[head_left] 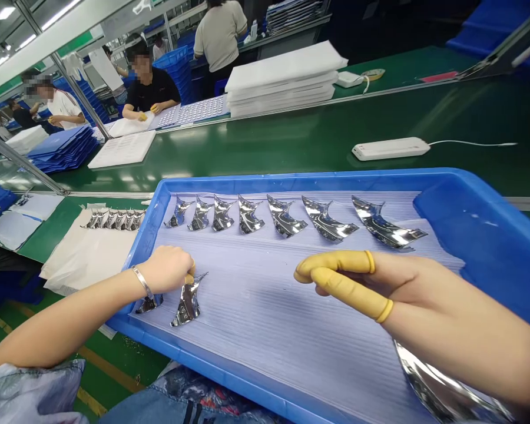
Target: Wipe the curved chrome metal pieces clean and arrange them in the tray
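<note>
A blue tray point(490, 235) lined with a ribbed clear sheet lies in front of me. Several shiny chrome fin-shaped parts point(287, 218) stand in a row along its far side. My left hand point(168, 270), with a metal bracelet on the wrist, is closed in a pinch on one chrome part point(188, 301) at the tray's near left; another chrome part point(149, 304) lies just under the wrist. My right hand point(380, 288), with yellow finger cots on thumb and forefinger, hovers over the tray's middle with those fingers stretched left. A chrome part point(441, 388) shows below that forearm.
More chrome parts point(115, 219) sit on white paper left of the tray. A green conveyor belt point(256, 147) runs behind, with a white power strip point(391, 148), foam sheet stacks point(282, 79) and blue folders point(64, 147). Other people work across the line.
</note>
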`<control>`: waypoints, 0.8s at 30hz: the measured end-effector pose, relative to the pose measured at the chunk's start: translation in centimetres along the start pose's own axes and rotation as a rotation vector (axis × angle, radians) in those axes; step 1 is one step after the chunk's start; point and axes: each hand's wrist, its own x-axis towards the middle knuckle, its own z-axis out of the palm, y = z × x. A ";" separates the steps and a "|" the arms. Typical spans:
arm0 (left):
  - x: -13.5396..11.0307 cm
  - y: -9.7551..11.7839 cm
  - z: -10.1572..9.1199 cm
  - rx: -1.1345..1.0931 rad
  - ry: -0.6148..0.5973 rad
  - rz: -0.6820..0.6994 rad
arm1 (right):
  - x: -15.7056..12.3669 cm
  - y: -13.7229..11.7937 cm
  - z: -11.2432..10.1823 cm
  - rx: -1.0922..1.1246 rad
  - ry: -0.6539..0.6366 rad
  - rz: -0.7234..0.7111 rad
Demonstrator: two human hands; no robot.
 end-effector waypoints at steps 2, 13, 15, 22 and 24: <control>0.2 0.0 0.2 0.023 -0.023 0.016 | 0.0 -0.1 0.2 0.000 -0.008 0.018; -0.1 -1.6 -0.7 0.052 -0.069 0.031 | 0.6 2.3 0.1 -0.055 -0.101 -0.155; 0.0 -1.9 -0.5 0.049 -0.064 0.016 | 0.6 2.2 0.0 -0.067 -0.101 -0.146; -0.9 -1.1 -1.7 0.048 0.093 0.021 | -0.5 1.4 -2.8 -0.277 0.014 -0.172; -1.1 -0.9 -2.1 0.040 0.135 0.052 | -1.2 2.1 -4.0 -0.486 -0.004 -0.152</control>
